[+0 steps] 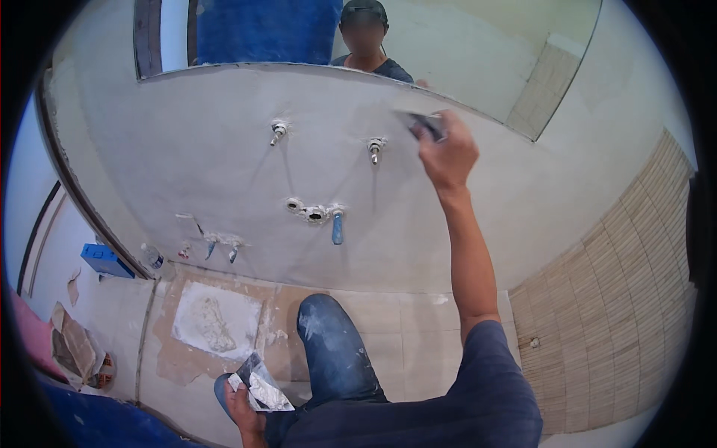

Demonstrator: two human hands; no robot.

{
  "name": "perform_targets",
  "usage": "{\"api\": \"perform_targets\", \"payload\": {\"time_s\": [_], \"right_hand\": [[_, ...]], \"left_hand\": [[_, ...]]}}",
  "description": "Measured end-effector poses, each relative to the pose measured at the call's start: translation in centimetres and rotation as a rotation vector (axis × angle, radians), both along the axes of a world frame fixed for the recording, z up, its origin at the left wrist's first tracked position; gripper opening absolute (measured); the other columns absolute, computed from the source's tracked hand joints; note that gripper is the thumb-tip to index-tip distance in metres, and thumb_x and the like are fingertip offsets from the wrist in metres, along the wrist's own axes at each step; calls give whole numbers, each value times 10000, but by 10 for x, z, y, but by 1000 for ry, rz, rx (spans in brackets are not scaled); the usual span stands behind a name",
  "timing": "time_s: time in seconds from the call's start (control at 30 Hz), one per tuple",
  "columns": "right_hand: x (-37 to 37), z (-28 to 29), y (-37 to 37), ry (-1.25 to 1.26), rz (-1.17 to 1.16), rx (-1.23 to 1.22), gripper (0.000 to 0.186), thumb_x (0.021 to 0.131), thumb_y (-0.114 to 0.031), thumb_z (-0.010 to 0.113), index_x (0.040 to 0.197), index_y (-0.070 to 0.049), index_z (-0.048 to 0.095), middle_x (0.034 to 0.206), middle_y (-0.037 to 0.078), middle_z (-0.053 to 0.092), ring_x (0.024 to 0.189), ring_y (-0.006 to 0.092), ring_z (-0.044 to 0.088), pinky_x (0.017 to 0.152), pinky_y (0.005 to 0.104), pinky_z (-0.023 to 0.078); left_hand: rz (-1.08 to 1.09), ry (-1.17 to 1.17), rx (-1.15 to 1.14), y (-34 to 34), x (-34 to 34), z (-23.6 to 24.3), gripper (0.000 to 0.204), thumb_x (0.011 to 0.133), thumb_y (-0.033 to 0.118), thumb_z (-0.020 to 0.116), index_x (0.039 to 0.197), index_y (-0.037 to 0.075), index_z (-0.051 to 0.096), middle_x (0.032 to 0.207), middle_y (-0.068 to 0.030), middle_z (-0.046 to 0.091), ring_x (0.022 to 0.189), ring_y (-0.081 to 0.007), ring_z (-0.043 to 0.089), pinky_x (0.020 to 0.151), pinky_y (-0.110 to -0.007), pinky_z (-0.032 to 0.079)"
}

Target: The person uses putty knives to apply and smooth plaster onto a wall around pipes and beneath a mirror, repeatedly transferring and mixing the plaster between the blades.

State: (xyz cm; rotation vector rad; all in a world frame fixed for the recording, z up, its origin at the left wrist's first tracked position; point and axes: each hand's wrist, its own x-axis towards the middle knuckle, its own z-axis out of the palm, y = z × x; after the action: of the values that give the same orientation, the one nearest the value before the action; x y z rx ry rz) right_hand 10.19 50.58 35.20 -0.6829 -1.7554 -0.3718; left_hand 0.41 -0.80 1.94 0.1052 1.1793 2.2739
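Note:
My right hand point(452, 149) is raised to the grey plastered wall point(328, 179), closed around a putty knife point(422, 123). Its blade is smeared by motion just under the lower edge of the mirror point(485, 52); whether it touches the wall I cannot tell. Low at the left, near my knee, my left hand point(243, 407) grips a wide metal scraper blade point(258, 377) loaded with white putty point(267, 392). Two metal valve stems point(375, 151) stick out of the wall left of my right hand.
Pipe openings point(316, 214) and a blue plug point(337, 229) project from the wall. On the floor, cardboard point(175, 358) lies under a white sheet point(187, 328) with putty. A blue box point(107, 260), a bottle point(151, 256) and a paper bag point(71, 343) stand left. Ribbed tiles point(612, 284) cover the right wall.

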Motion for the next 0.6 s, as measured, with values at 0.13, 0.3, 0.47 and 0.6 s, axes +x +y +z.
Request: {"api": "perform_targets", "payload": {"time_s": [0.13,0.3,0.47,0.6], "right_hand": [[-29,-9,1,-213,143,113,388,753,-186,875,1089,-98,702,1028,119,746,925,337,726,786,455,571],[-24,6,17,-112,-3,56,355,758,-178,855,1070,-103,704,1000,101,740,925,331,717,779,458,575],[-14,-8,2,207,49,-170,359,740,-187,882,1039,-103,703,947,116,736,892,344,717,764,456,571],[-36,-16,1,-129,111,20,368,766,-183,855,1094,-93,715,1036,112,749,973,336,720,795,446,574]], "left_hand": [[-29,-11,-25,-1,1,-1,354,1030,105,532,1374,24,510,1219,-95,664,1078,-204,668,955,-358,538],[-4,13,-11,0,0,-4,364,1023,110,536,1375,23,508,1219,-99,665,1081,-207,668,951,-363,542],[21,18,16,-4,0,-11,358,1029,151,559,1360,22,518,1215,-122,683,1076,-234,698,944,-387,576],[12,15,-12,-8,-2,-18,362,1027,145,552,1364,18,513,1217,-123,682,1081,-239,697,945,-387,574]]}}
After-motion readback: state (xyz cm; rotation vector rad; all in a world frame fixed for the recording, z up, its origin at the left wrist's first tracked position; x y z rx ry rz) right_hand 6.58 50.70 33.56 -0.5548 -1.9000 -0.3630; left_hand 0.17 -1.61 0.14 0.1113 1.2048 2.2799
